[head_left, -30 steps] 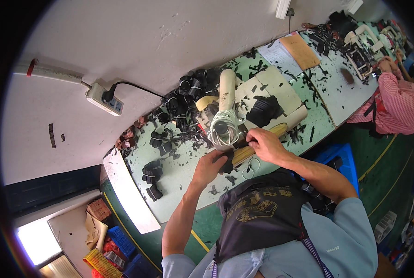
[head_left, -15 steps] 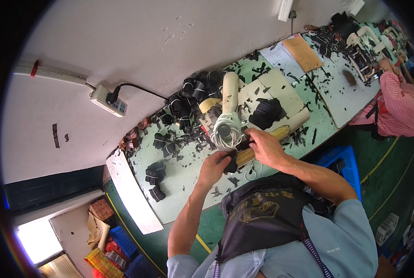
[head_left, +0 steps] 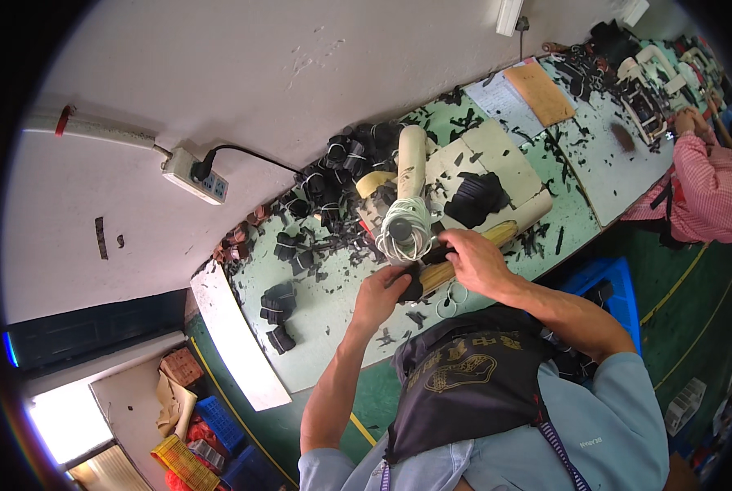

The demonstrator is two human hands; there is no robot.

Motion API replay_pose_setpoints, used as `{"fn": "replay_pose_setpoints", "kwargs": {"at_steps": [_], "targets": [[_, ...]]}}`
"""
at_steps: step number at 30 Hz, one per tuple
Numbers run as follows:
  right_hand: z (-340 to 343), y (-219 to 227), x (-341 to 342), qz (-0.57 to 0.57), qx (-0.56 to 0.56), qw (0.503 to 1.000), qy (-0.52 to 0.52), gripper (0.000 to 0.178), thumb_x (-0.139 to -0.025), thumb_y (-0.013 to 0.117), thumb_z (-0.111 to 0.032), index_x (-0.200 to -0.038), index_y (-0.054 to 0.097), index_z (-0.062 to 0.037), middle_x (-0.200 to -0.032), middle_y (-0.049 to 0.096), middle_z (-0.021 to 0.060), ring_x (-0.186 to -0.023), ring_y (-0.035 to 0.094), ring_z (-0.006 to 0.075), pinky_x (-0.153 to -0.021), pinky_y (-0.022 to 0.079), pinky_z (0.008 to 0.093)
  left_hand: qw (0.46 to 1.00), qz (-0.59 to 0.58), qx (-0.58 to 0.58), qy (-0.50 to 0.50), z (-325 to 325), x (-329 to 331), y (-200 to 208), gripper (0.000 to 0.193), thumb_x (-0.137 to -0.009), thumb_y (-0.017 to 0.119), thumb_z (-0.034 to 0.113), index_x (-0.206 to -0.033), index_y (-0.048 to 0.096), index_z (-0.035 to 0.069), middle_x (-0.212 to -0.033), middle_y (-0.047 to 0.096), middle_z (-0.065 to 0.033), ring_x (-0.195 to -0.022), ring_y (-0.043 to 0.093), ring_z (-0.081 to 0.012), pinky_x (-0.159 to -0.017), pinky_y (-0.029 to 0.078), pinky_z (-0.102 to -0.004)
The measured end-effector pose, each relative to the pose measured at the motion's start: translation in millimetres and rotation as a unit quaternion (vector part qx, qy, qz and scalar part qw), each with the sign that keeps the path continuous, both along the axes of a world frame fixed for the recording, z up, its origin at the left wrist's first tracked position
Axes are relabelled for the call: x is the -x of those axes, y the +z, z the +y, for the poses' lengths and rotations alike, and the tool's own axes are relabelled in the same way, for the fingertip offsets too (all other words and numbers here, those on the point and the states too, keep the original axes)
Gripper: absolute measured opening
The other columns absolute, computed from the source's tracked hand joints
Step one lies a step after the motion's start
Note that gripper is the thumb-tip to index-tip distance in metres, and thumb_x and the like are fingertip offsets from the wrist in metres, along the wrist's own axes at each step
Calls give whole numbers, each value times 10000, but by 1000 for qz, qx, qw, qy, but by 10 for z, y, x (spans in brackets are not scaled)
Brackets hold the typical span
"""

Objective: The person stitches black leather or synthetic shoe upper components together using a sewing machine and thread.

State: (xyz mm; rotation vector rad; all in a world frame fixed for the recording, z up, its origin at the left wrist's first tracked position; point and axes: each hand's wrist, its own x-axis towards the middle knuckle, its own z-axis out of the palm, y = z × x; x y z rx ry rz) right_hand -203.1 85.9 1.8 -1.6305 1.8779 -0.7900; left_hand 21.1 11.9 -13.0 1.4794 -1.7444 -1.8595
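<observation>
A cream machine [head_left: 412, 155] stands on the bench, its arm wound with a coil of white cord [head_left: 407, 233] near the front end. Just in front of it, my left hand [head_left: 374, 301] grips a dark, flat piece [head_left: 413, 286] between thumb and fingers. My right hand [head_left: 479, 262] is closed beside the coil, its fingertips at the machine's head; what they pinch is too small and partly hidden. Between the hands runs a yellowish, worn machine edge [head_left: 438, 277]. A pile of black pieces [head_left: 475, 199] rests on the machine's cream top.
Tied black bundles [head_left: 277, 303] lie on the pale green bench [head_left: 325, 311] to the left, among dark scraps. More bundles [head_left: 345, 155] are heaped along the wall. A blue crate [head_left: 607, 286] stands right of me. Farther right, a person in a pink checked top [head_left: 718, 192] works at the bench.
The view has shifted very slightly. Both hands stay at the machine's head in nearly the same pose, the left still holding the dark piece.
</observation>
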Motion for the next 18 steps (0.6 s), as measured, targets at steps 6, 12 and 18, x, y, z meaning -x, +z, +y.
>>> {"fn": "replay_pose_setpoints", "kwargs": {"at_steps": [6, 12, 18], "targets": [[10, 6, 32, -69, -30, 996, 47, 153, -826, 630, 5, -973, 626, -36, -992, 598, 142, -943, 599, 337, -800, 489, 442, 992, -120, 37, -22, -42, 111, -25, 322, -914, 678, 277, -1072, 717, -1, -799, 727, -106, -643, 647, -140, -614, 504, -306], [-21, 37, -91, 21, -18, 999, 16, 170, -822, 631, 14, -981, 630, -46, -982, 600, 140, -952, 593, 343, -807, 491, 437, 999, -2, -33, 3, 1, 72, -52, 285, -946, 668, 215, -1118, 696, -9, -781, 684, -15, -613, 575, -70, -540, 436, -238], [17, 62, 62, -15, -44, 999, 14, 173, -827, 620, 16, -986, 632, -52, -957, 608, 138, -948, 591, 347, -833, 483, 438, 999, -31, -32, 3, -27, 4, 32, 280, -926, 670, 225, -1097, 706, 7, -791, 707, -52, -635, 586, -60, -539, 443, -237]]}}
